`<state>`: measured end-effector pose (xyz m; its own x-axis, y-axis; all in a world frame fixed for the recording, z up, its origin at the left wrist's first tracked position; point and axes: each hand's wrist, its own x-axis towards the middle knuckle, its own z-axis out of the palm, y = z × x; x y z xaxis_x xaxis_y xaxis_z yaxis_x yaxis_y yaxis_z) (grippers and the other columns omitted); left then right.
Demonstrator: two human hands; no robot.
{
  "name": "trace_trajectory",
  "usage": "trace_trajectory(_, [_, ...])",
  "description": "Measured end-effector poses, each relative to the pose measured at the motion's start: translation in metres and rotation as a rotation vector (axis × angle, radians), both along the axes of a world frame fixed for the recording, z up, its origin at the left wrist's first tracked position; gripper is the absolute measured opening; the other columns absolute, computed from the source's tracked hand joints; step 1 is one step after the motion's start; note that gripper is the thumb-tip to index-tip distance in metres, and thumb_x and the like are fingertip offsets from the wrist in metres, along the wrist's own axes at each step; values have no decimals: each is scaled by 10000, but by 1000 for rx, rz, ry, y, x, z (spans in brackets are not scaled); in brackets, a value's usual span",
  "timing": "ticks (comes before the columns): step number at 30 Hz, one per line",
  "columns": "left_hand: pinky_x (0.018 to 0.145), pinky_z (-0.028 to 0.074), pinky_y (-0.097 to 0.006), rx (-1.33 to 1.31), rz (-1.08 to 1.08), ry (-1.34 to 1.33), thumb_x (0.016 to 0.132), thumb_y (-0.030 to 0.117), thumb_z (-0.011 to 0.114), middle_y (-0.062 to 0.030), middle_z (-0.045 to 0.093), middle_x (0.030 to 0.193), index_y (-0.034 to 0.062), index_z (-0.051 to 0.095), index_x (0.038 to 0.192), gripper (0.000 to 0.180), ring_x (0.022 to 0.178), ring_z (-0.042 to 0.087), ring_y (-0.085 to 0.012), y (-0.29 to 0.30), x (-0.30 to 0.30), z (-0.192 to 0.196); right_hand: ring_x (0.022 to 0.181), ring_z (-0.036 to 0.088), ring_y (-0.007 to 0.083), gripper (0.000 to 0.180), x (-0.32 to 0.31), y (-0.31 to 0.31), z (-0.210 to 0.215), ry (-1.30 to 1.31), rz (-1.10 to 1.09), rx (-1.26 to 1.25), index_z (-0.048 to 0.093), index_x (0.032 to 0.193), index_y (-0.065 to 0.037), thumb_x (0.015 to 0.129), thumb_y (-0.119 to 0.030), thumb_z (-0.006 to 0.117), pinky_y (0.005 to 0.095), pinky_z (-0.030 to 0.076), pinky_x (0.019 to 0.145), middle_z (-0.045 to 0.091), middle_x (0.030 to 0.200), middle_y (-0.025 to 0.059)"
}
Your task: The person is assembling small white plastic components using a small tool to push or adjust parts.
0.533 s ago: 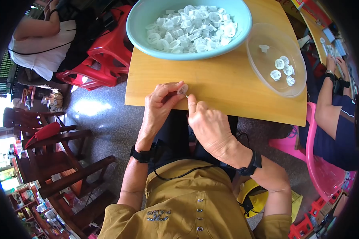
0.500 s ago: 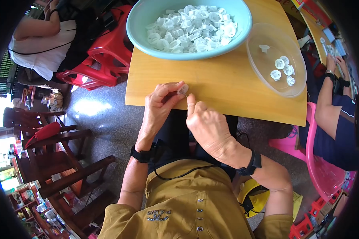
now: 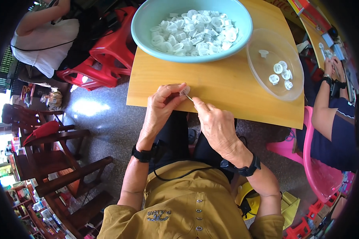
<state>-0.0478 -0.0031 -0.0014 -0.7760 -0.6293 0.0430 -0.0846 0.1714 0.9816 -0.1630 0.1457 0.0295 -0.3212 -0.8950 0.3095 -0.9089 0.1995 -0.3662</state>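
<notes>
Between the thumb and fingers of my left hand point(image 3: 160, 105) is a small round white plastic piece point(image 3: 184, 91), held just above the table's near edge. My right hand point(image 3: 216, 125) is closed around a thin pointed tool point(image 3: 189, 98), whose metal tip meets the white piece. The tool's handle is hidden in my fingers. Beyond my hands, a light teal basin point(image 3: 191, 59) holds many similar white pieces. A clear round plastic tray point(image 3: 256, 75) to the right has several more white pieces lying in it.
Everything stands on a yellow wooden table point(image 3: 155, 75). Red plastic stools point(image 3: 113, 44) and a seated person in white point(image 3: 48, 38) are at the left. Dark wooden chairs point(image 3: 52, 159) stand lower left. Another person works at the right, beside a pink chair point(image 3: 309, 159).
My right hand has drawn back slightly to the right, so more of the tool's thin shaft shows. My left hand still holds the white piece. The whole view has shifted a little.
</notes>
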Motion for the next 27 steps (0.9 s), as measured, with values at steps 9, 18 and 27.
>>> trace_trajectory(9, [907, 490, -248, -23, 5, 14, 864, -56, 636, -49, 630, 1096, 13, 634, 1184, 328, 1018, 614, -126, 0, -1, 1, 641, 663, 232, 426, 0, -1, 3, -47, -25, 39, 604, 1166, -10, 755, -82, 690, 322, 528, 573, 650, 754, 95])
trace_trajectory(18, [903, 489, -245, -41, 2, 16, 856, -56, 644, -51, 628, 1095, 21, 638, 1184, 337, 1017, 611, -128, 0, -1, 2, 587, 655, 201, 353, 4, -3, 9, 67, -37, 114, 607, 1161, -16, 812, -68, 614, 301, 521, 530, 645, 743, 76])
trace_trajectory(27, [881, 486, -239, -93, 2, 12, 853, -47, 652, -47, 623, 1081, 27, 644, 1179, 334, 985, 612, -117, 1, -1, -1, 500, 582, 39, 119, 19, -14, 28, 545, -71, 348, 611, 935, -70, 842, -143, 617, 186, 444, 419, 536, 607, -44])
